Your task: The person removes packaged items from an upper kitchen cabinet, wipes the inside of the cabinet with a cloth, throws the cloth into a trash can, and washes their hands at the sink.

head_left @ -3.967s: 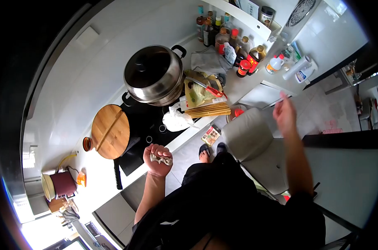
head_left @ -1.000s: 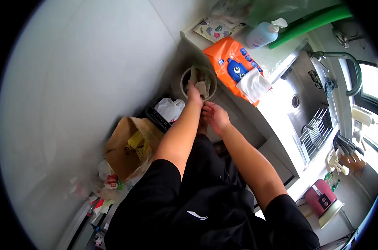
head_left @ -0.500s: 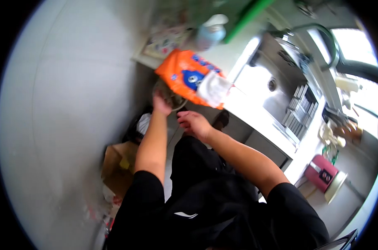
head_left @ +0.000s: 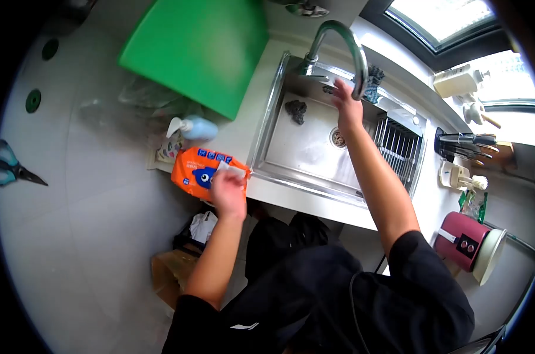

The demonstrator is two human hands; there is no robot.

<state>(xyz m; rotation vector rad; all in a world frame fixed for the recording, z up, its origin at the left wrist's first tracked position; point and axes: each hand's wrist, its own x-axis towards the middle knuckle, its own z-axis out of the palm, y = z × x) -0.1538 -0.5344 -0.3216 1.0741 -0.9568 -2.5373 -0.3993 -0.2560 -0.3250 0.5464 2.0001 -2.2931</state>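
My right hand (head_left: 348,107) reaches over the sink (head_left: 297,144), fingers stretched toward the faucet (head_left: 359,59) and its lever. It looks open, with nothing visible in it, and I cannot tell whether it touches the faucet. My left hand (head_left: 228,192) is blurred at the counter's front edge, in front of an orange pack of wipes (head_left: 191,171) with a white flap or sheet on top. Whether those fingers grip anything does not show. A dark scouring pad (head_left: 296,111) lies in the basin, left of the drain (head_left: 338,138).
Left of the sink stand a pump bottle (head_left: 198,128) and a green board (head_left: 202,53). A metal rack (head_left: 395,147) fills the basin's right side. Farther right are a knife holder (head_left: 465,144) and a pink appliance (head_left: 456,241). A paper bag (head_left: 172,272) sits below.
The view has swung toward the sink. My right hand has moved from below the counter up to the faucet. My left hand has risen from under the counter edge to the wipes pack.
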